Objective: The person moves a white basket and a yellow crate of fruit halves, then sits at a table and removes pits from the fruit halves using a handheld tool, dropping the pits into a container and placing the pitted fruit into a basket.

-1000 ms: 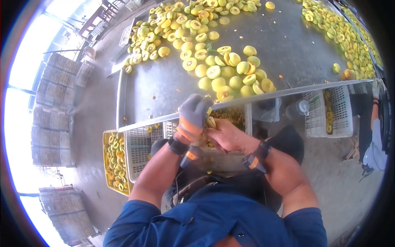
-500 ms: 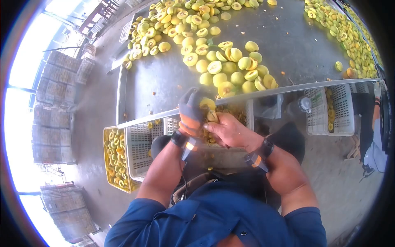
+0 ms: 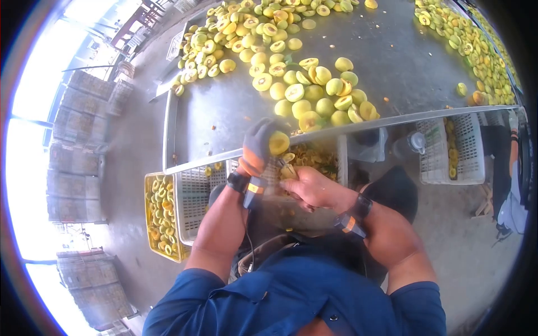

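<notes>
Table [image 3: 213, 117] biggest, fruit halves [image 3: 314, 92] heaped on it. I note a white crate [image 3: 193, 207] below its near edge, yellow crate [image 3: 149, 218] left of that. Near the table edge: gloved left hand [image 3: 258, 143] curled round one fruit piece [image 3: 278, 143]; right hand [image 3: 314, 187] closed on a small item [image 3: 288, 171], identity unclear to me.
</notes>
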Motion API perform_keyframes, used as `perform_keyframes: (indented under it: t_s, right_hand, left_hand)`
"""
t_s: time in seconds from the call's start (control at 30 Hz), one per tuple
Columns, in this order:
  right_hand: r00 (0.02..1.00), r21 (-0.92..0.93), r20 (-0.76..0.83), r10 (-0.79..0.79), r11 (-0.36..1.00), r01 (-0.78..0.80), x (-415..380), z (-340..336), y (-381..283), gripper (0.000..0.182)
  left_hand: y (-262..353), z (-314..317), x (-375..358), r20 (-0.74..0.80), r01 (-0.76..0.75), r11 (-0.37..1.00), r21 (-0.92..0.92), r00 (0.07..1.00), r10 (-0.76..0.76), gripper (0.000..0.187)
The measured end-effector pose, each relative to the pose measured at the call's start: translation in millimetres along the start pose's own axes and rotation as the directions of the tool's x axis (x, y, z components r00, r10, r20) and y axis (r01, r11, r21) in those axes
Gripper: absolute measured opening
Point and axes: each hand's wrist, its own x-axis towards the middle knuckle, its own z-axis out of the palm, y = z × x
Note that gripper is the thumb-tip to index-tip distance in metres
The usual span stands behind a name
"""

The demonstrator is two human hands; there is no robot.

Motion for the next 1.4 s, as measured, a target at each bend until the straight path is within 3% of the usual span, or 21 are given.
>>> perform_keyframes:
  t_s: [0.07,0.13,0.2,0.23,0.27,0.33,0.37,0.47,0.5,0.6,0.7,0.8,0.83,0.93,1.0,1.07,1.1,1.2,1.23,1.33,1.4]
  right_hand:
    - [0.999,-0.15,-0.04,0.023,0.988,-0.028,-4,1,2,0.022]
    - [0.992,-0.239,-0.096,-0.087,0.969,0.062,-6,0,-1,0.023]
    - [0.941,-0.269,-0.209,-0.265,0.941,0.205,-4,-5,10,0.025]
    - [0.879,-0.262,-0.287,-0.382,0.913,0.311,10,-9,33,0.026]
    - [0.794,-0.264,-0.36,-0.489,0.87,0.416,14,-10,34,0.026]
    - [0.735,-0.313,-0.485,-0.474,0.879,0.36,1,-18,16,0.027]
    - [0.697,-0.331,-0.545,-0.465,0.884,0.331,-6,-21,3,0.028]
    - [0.709,-0.148,-0.612,-0.35,0.932,0.332,-13,-41,-8,0.027]
    - [0.7,-0.142,-0.62,-0.356,0.928,0.346,-15,-43,-11,0.026]
    - [0.701,-0.093,-0.626,-0.341,0.925,0.367,-20,-47,-22,0.023]
    - [0.711,-0.019,-0.626,-0.321,0.917,0.398,-19,-47,-25,0.022]
    - [0.75,0.041,-0.604,-0.27,0.929,0.367,-17,-42,-28,0.021]
    - [0.744,0.034,-0.607,-0.28,0.926,0.376,-14,-40,-29,0.021]
    - [0.706,-0.034,-0.628,-0.328,0.918,0.396,-3,-38,-20,0.021]
    - [0.664,-0.133,-0.639,-0.389,0.906,0.403,7,-39,-12,0.021]
    - [0.71,-0.017,-0.633,-0.308,0.923,0.385,5,-30,-24,0.021]
    - [0.707,-0.01,-0.643,-0.293,0.927,0.376,7,-30,-26,0.021]
    - [0.625,-0.023,-0.711,-0.324,0.898,0.439,10,-37,-32,0.015]
    - [0.594,-0.009,-0.741,-0.313,0.889,0.457,7,-41,-37,0.014]
    - [0.535,-0.009,-0.784,-0.315,0.867,0.498,0,-53,-46,0.013]
    - [0.469,-0.043,-0.816,-0.337,0.846,0.532,2,-58,-47,0.012]
  left_hand:
    - [-23,5,-10,-0.05,-0.016,0.984,0.176,0.998,0.025,0.032]
    - [-37,10,-9,-0.012,0.237,0.971,-0.034,0.971,-0.238,0.027]
    - [7,6,23,0.11,0.561,0.72,-0.409,0.814,-0.571,0.024]
    - [12,11,31,0.126,0.585,0.757,-0.293,0.808,-0.575,0.028]
    - [4,20,37,0.142,0.47,0.878,-0.09,0.878,-0.456,0.03]
    - [-17,43,48,0.253,0.132,0.942,0.309,0.943,-0.215,0.033]
    - [21,36,67,0.291,0.358,0.885,0.298,0.849,-0.442,0.043]
    - [30,56,99,0.487,0.301,0.845,0.441,0.711,-0.508,0.046]
    - [4,72,97,0.509,0.236,0.878,0.417,0.74,-0.44,0.043]
    - [15,62,104,0.497,0.378,0.843,0.383,0.685,-0.533,0.055]
    - [18,53,92,0.442,0.349,0.875,0.335,0.762,-0.473,0.035]
    - [21,52,82,0.355,0.384,0.881,0.278,0.811,-0.466,0.032]
    - [21,53,75,0.252,0.336,0.909,0.248,0.884,-0.395,0.027]
    - [9,40,61,0.09,0.474,0.85,0.229,0.86,-0.503,0.027]
    - [-7,18,43,0.048,0.478,0.857,0.194,0.868,-0.495,0.032]
    - [-6,-7,36,0.016,0.515,0.842,0.156,0.852,-0.524,0.039]
    - [0,-15,40,0.094,0.538,0.825,0.173,0.825,-0.558,0.051]
    - [5,-3,51,0.166,0.356,0.913,0.201,0.906,-0.39,0.054]
    - [18,-1,67,0.286,0.284,0.923,0.258,0.89,-0.354,0.054]
    - [4,49,86,0.397,0.056,0.964,0.26,0.904,-0.16,0.049]
    - [20,53,109,0.567,0.111,0.949,0.295,0.779,-0.267,0.044]
